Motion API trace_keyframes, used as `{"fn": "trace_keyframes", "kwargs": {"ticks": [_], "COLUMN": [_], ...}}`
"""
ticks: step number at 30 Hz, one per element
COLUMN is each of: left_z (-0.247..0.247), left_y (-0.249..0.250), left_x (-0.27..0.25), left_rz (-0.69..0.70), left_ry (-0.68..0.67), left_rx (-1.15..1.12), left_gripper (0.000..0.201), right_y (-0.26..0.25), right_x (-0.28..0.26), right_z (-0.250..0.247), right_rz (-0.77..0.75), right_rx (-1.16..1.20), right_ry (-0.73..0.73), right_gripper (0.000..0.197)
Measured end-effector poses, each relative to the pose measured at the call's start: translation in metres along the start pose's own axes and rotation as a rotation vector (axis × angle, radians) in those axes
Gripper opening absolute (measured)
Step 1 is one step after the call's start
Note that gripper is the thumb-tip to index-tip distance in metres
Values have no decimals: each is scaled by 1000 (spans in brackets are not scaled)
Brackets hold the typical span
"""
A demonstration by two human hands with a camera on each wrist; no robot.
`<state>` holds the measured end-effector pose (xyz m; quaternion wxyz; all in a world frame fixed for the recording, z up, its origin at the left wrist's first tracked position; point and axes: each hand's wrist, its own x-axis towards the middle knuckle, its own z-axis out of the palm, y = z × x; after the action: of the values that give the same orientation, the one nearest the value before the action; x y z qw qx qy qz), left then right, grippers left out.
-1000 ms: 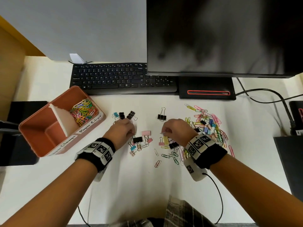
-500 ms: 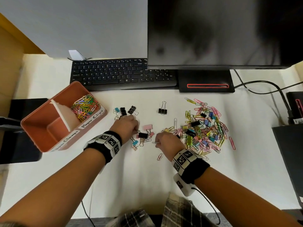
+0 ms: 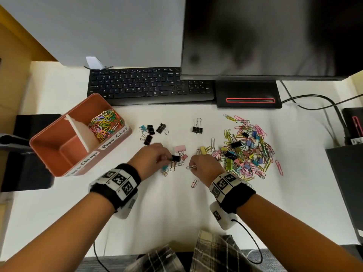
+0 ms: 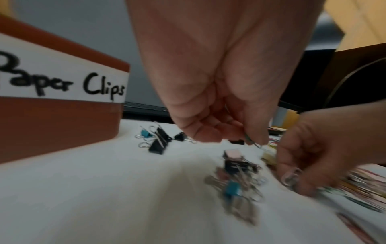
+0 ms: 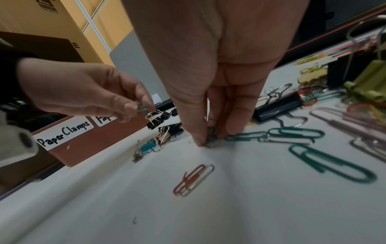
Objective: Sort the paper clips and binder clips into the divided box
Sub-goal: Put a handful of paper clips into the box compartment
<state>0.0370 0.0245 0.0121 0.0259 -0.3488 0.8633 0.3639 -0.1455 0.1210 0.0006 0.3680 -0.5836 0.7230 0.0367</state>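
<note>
Since a second ago the right hand (image 3: 204,165) has slid down and left, off the big colorful pile (image 3: 247,148), so it now sits at center frame, close to the left hand (image 3: 151,160). The left one barely shifted.

Right hand: fingers pointing down at the desk (image 3: 176,213), thumb and fingertips pinching a small clip (image 5: 212,135) right at the surface, dark green in the wrist view. A chain of teal paper clips (image 5: 277,134) lies touching those fingertips on the right side.

Left hand: lifted a bit off the desk, thumb and forefinger pinching a small greenish paper clip (image 4: 251,142). Just below it there's a little cluster of binder clips (image 3: 177,160), black, pink and blue.

The divided box (image 3: 47,154) sits at left-center of the head view. Its upper compartment, labelled "Paper Clips", has a heap of colored paper clips (image 3: 105,122) in it; I can't see anything in the lower one, labelled "Paper Clamps". A few black binder clips (image 3: 152,131) sit between the box and the hands, one more (image 3: 197,129) by itself further right, and a red paper clip (image 3: 194,183) lies just below the right hand.
</note>
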Motion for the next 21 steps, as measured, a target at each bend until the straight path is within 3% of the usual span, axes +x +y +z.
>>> {"fn": "trace_keyframes", "kwargs": {"ticks": [3,5,9,14,21], "left_z": [25,34,27,26,49], "left_y": [10,12,7,5,15], "left_x": [-9,-12,-15,-21,-5], "left_rz": [-15,-84,-198,-195,-233], "left_ry": [-226,-251,-47,81,159], "left_rx": [61,152,207,45,4], "left_gripper": [30,37,50,39,34], "right_y": [0,1,6,20,35], "right_x": [-1,-1,-4,-17,-32], "right_z": [1,3,12,6,14], "right_rz": [-1,-7,-46,-96,-244], "right_rx": [-28,-47,-56,26,-5], "right_ry": [-15,-14,14,68,-99], "right_gripper": [20,21,23,22,24]}}
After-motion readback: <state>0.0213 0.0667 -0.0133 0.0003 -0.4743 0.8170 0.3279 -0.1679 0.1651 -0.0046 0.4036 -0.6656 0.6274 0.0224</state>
